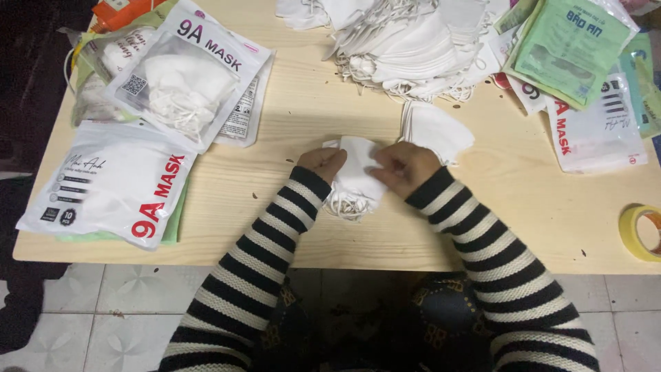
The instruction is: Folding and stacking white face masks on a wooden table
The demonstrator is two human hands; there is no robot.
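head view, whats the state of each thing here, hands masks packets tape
left hand: gripping the small stack of masks
right hand: gripping the same stack
small stack of masks: folded, held above the table, ear loops hanging
big mask pile: loose, heaped
filled packets: lying flat
empty packets: flat, overlapping
tape roll: lying flat

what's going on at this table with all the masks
A person in a striped sweater sits at a light wooden table and holds a small stack of white face masks between both hands: the left hand grips its left edge, the right hand its right. Another few masks lie just beyond the right hand, and a big loose pile sits at the far edge. Sealed mask packets lie to the left, more packets to the right, with a roll of yellow tape nearby.
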